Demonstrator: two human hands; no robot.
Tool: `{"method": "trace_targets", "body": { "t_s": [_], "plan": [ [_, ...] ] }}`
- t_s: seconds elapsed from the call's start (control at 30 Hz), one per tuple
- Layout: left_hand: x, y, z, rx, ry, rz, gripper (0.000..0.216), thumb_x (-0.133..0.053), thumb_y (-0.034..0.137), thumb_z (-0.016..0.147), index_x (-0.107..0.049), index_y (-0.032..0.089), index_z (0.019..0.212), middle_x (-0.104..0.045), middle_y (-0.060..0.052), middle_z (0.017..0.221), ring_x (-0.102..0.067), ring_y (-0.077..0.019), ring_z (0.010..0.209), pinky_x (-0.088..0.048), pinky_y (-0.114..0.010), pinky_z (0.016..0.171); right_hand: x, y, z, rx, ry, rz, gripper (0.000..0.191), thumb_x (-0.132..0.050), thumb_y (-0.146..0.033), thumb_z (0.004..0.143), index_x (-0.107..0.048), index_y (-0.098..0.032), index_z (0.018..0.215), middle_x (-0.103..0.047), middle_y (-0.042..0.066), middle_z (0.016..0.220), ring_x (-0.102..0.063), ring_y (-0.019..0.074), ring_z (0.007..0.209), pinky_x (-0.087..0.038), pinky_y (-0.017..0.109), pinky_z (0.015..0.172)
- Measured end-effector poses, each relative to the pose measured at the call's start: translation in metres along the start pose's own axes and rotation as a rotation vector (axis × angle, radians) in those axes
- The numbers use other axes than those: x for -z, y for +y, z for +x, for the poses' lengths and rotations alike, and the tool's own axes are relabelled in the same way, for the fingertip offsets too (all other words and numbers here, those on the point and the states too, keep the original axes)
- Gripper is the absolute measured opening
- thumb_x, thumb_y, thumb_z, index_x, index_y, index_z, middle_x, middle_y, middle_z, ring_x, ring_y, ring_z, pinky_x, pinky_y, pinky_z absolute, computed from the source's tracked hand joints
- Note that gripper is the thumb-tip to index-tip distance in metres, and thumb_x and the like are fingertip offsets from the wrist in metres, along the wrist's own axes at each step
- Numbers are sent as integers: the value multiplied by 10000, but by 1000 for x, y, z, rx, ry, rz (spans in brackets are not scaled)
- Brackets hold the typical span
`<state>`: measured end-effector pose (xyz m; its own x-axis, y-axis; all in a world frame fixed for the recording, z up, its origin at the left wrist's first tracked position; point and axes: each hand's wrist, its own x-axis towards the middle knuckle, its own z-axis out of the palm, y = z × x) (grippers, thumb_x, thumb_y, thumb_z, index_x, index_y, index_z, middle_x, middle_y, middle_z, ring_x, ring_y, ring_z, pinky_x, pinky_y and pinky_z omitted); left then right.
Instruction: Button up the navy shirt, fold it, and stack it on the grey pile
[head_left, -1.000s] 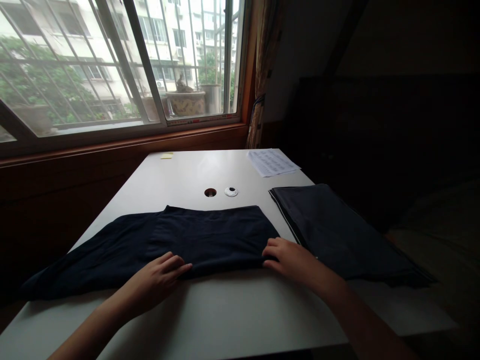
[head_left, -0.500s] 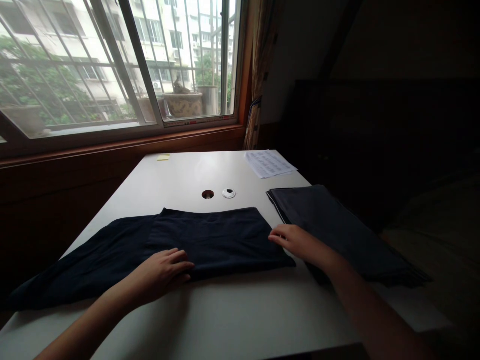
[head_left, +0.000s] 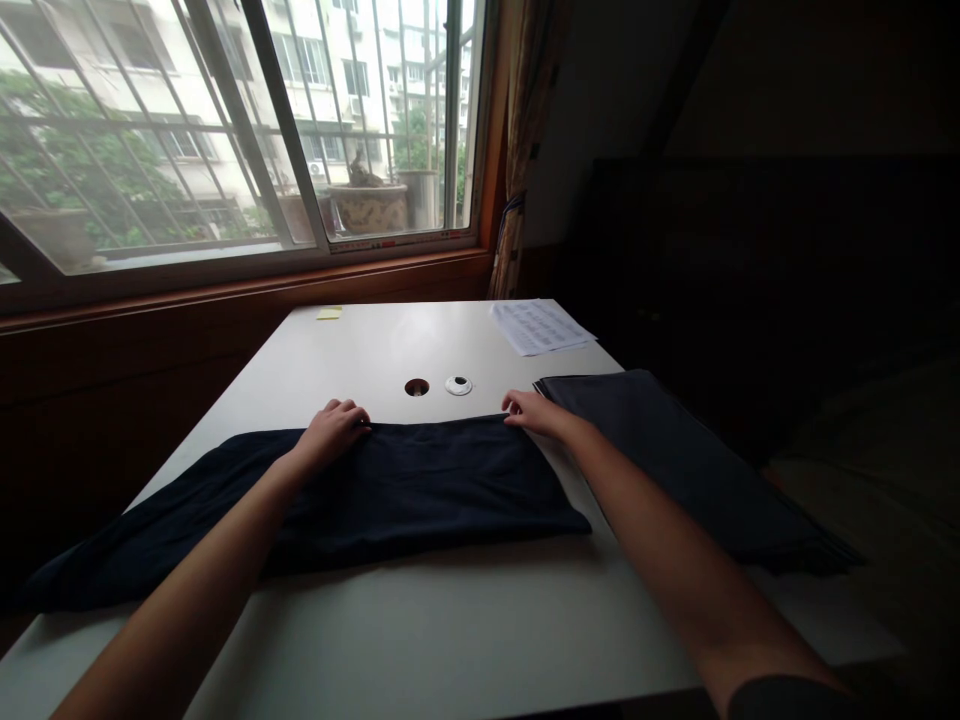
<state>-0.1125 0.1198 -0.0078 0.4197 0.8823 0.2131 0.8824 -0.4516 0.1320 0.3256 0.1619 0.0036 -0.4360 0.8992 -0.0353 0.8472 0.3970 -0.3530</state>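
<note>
A dark navy cloth (head_left: 442,480), partly folded over, lies lengthwise across the white table (head_left: 450,630). Its narrower left end reaches past the table's left edge. My left hand (head_left: 335,425) is closed at the cloth's far edge, left of its middle, fingers curled on the fabric. At the far right corner my right hand (head_left: 531,412) pinches the same edge between thumb and fingers. Just right of that hand and forearm rests a stack of folded dark grey-blue cloth (head_left: 660,450).
Beyond the cloth are a round hole (head_left: 416,387) and a white cable cap (head_left: 458,385) in the tabletop. Printed papers (head_left: 541,327) lie at the far right corner, a yellow sticky note (head_left: 329,313) at the far left. A barred window (head_left: 300,130) stands behind the table.
Both hands have moved away from me to the cloth's far edge, the right one also leftward. Both now grip that edge; the cloth has barely shifted.
</note>
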Motion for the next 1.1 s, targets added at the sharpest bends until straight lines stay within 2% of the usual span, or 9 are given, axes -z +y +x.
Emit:
{"method": "trace_targets", "body": {
  "t_s": [0.17, 0.27, 0.43, 0.53, 0.67, 0.77, 0.87, 0.97, 1.1],
  "plan": [
    [3, -4, 2, -17, 14, -25, 146, -568, 280, 902, -696, 210, 910, -658, -81, 957, -551, -242, 902, -470, -358, 817, 9, -1, 5, 18, -13, 2, 91, -671, -136, 797, -726, -153, 868, -706, 45, 863, -631, 165, 801, -452, 234, 721],
    [2, -4, 0, 8, 52, -29, 171, -536, 273, 926, -690, 199, 924, -655, -87, 963, -559, -235, 903, -471, -355, 824, 16, -3, 7, 6, 35, 3, 141, -621, -182, 855, -725, -136, 939, -708, 61, 928, -632, 163, 827, -456, 229, 735],
    [-9, 3, -5, 87, 138, 12, 194, -519, 291, 941, -692, 205, 916, -650, -99, 971, -556, -273, 954, -480, -414, 865, 14, -13, 6, -70, 125, -56, 148, -594, -163, 878, -713, -126, 958, -685, 91, 990, -624, 174, 894, -459, 246, 818],
    [-10, 11, -5, 125, 204, 49, 200, -514, 261, 932, -690, 200, 1007, -636, -127, 1077, -545, -315, 1049, -475, -480, 914, 5, -30, -3, -134, 196, -122, 179, -564, -127, 880, -709, -135, 984, -661, 131, 1063, -601, 229, 1001, -449, 313, 899],
    [2, 43, -8, 53, 237, 59, 284, -496, 249, 951, -650, 218, 1187, -603, -113, 1287, -519, -308, 1205, -395, -525, 1073, -14, -79, -30, -143, 295, -187, 297, -473, -202, 955, -656, -140, 1182, -611, 173, 1212, -535, 298, 1151, -424, 401, 984],
    [3, 87, -25, -130, 165, 34, 354, -449, 310, 1000, -583, 249, 1322, -595, -70, 1369, -483, -272, 1316, -296, -532, 1170, -40, -122, -58, 64, 290, -181, 389, -431, -316, 1000, -592, -164, 1320, -589, 136, 1336, -536, 279, 1202, -414, 398, 1049],
    [-9, 128, -51, -220, 40, 36, 462, -389, 426, 1028, -470, 254, 1449, -487, -60, 1510, -370, -268, 1434, -290, -519, 1179, -69, -149, -81, 176, 198, -155, 511, -383, -413, 1021, -481, -157, 1452, -457, 124, 1518, -419, 281, 1380, -339, 423, 1145],
    [-24, 146, -73, -227, -32, 60, 562, -354, 502, 1025, -353, 252, 1528, -355, -65, 1594, -298, -279, 1479, -267, -524, 1187, -86, -149, -93, 156, 147, -162, 563, -375, -457, 1018, -403, -186, 1511, -312, 98, 1607, -274, 283, 1479, -245, 485, 1195],
    [-27, 138, -87, -196, -58, 85, 601, -330, 520, 1027, -226, 292, 1573, -238, -39, 1636, -237, -269, 1504, -194, -520, 1216, -85, -125, -103, 86, 138, -185, 601, -367, -505, 1012, -344, -222, 1542, -214, 72, 1638, -191, 270, 1512, -146, 511, 1222]
  ]
}}
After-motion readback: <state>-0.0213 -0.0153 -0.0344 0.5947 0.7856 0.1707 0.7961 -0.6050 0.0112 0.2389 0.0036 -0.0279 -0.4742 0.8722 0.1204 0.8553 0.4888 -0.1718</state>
